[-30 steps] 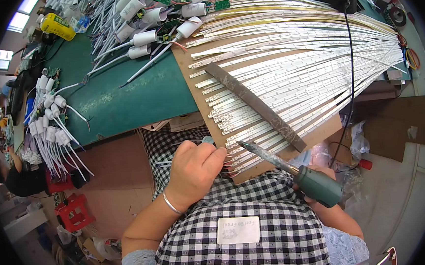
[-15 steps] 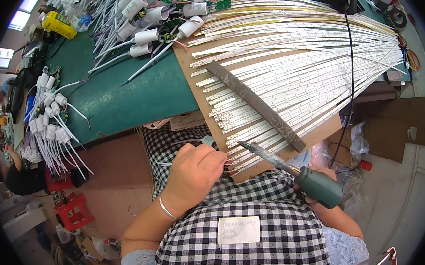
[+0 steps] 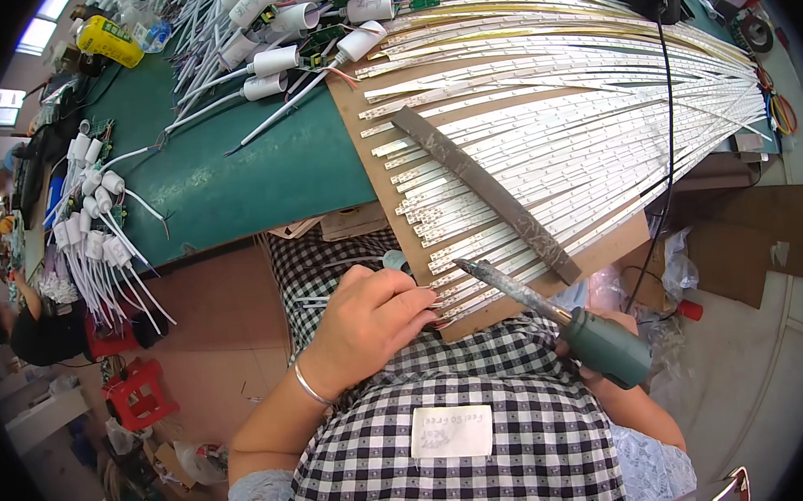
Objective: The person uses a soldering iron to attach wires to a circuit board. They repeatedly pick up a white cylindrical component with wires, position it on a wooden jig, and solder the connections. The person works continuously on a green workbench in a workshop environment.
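The left hand is narrow, holding what I cannot tell, beside white strips on a board; the right hand holds a soldering iron. A white label bears writing.

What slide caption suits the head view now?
Right grip on a green-handled soldering iron above fanned white strips crossed by a dark bar; left grip beside the strips' ends.
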`<action>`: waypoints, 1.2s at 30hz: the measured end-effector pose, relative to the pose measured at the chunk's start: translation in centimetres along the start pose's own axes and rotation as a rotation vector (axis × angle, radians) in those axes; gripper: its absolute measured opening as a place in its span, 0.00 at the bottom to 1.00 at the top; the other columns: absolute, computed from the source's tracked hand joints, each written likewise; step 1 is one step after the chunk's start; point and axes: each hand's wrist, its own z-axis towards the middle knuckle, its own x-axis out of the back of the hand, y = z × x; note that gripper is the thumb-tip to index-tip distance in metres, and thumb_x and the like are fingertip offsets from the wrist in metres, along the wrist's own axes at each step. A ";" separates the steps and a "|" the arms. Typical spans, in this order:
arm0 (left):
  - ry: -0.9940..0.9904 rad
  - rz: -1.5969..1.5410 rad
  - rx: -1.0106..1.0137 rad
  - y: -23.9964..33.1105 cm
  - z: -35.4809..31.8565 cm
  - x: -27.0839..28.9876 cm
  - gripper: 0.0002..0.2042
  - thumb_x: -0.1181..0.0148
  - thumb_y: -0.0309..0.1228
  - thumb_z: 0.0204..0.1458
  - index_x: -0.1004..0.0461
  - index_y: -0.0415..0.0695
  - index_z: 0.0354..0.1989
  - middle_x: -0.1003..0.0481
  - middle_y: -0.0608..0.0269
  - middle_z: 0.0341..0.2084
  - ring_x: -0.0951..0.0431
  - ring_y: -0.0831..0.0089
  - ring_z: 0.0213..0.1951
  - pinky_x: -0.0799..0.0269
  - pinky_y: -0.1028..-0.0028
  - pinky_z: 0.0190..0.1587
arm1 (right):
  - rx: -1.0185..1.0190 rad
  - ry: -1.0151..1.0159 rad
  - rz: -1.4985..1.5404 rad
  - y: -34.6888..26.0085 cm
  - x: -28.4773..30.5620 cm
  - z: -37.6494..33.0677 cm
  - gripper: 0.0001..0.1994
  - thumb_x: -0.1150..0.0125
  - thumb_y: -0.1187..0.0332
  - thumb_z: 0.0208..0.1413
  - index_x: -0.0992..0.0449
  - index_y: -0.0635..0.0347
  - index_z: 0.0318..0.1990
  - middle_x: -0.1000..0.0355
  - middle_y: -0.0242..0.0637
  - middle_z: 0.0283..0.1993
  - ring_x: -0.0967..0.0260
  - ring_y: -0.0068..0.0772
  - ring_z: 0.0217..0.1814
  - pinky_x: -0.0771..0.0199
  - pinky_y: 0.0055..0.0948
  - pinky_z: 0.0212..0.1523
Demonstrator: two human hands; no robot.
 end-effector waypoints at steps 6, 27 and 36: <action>0.003 0.056 -0.062 -0.7 -0.4 0.0 0.12 0.31 0.24 0.40 0.22 0.43 0.37 0.26 0.65 0.31 0.27 0.69 0.30 0.33 0.72 0.33 | 0.006 0.020 0.011 0.1 -0.3 -0.1 0.21 0.28 0.55 0.48 0.26 0.65 0.36 0.25 0.40 0.37 0.27 0.30 0.35 0.27 0.26 0.38; 0.081 -0.060 0.310 0.5 0.0 -1.6 0.06 0.36 0.21 0.41 0.26 0.43 0.26 0.28 0.64 0.21 0.29 0.70 0.22 0.35 0.71 0.28 | -0.098 -0.118 0.255 1.7 1.6 -2.4 0.17 0.45 0.76 0.58 0.34 0.84 0.51 0.28 0.61 0.42 0.23 0.39 0.24 0.30 0.23 0.09; 0.094 -0.033 0.328 0.4 -0.3 -2.3 0.04 0.37 0.23 0.45 0.26 0.44 0.27 0.29 0.65 0.18 0.30 0.70 0.20 0.36 0.70 0.26 | 0.092 -0.112 0.049 1.6 1.0 -1.5 0.16 0.44 0.77 0.58 0.32 0.81 0.50 0.27 0.56 0.44 0.21 0.35 0.27 0.26 0.20 0.15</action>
